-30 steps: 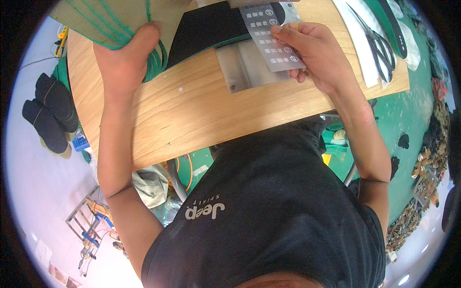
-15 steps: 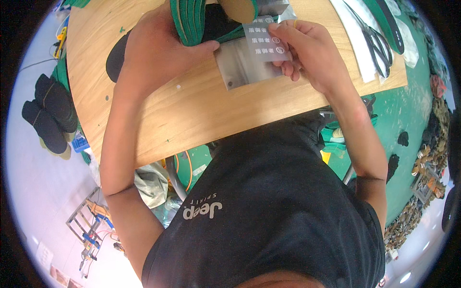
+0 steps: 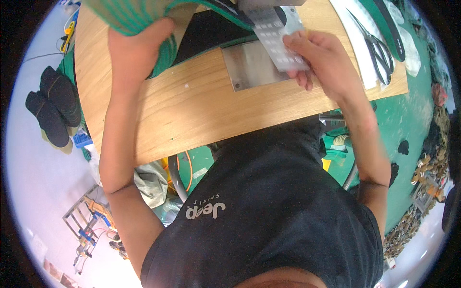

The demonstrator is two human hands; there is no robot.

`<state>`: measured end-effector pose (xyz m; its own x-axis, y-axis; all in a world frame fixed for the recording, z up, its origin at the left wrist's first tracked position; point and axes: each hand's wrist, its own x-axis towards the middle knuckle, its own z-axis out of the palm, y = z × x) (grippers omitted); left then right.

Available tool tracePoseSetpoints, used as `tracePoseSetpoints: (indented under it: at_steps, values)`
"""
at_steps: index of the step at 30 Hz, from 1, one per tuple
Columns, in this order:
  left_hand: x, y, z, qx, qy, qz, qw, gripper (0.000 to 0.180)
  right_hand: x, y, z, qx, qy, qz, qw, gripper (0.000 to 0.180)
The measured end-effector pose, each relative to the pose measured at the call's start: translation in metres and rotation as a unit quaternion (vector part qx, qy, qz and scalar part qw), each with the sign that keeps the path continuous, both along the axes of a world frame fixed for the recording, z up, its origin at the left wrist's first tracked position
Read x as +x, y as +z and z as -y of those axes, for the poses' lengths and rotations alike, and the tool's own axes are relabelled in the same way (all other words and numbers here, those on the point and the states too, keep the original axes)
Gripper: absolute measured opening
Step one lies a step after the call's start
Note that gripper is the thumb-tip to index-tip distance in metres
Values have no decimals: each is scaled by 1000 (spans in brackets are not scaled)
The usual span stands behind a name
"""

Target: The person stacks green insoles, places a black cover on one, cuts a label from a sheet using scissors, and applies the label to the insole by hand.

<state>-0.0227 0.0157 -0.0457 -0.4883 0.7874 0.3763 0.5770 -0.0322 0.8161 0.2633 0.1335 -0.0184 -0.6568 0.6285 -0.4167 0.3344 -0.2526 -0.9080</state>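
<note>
My left hand (image 3: 137, 55) is closed around a bundle of green-edged insoles (image 3: 127, 17), which is partly cut off by the top of the view. To its right lies a black insole piece (image 3: 206, 36) with a green edge. Between the thumb and fingers of my right hand (image 3: 324, 60) is a translucent sheet of white printed labels (image 3: 276, 41), slightly blurred. Below the sheet, a flat metal plate (image 3: 247, 69) rests on the wooden table (image 3: 192, 110). A grey metal part above the sheet is cut off by the top edge.
Black-handled scissors (image 3: 377, 53) lie on white paper at the table's right side, beside a green insole (image 3: 384, 26). Stacks of black insoles (image 3: 55, 110) are beyond the left edge. A long heap of mixed items (image 3: 418, 197) lines the floor at right.
My left hand has shifted left, bringing the green insole bundle with it and tilting it. The right hand and label sheet have moved slightly right, and the sheet is more slanted.
</note>
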Motion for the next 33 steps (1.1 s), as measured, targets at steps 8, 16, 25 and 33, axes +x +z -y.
tracePoseSetpoints:
  at_steps: [8, 16, 25, 33]
  values:
    - [9, 7, 1, 87, -16, 3, 996, 32, -12, -16, -8, 39, -7, 49, 998, 28]
    - [7, 9, 3, 54, -16, -47, 997, 32, -11, -21, -10, 55, 5, 37, 998, 30]
    - [20, 7, 2, -16, -21, -69, 997, 30, -13, -20, -9, 53, 0, 41, 998, 31]
    - [57, 19, -10, -190, -93, -189, 959, 46, -10, -19, -5, 55, -6, 37, 998, 28]
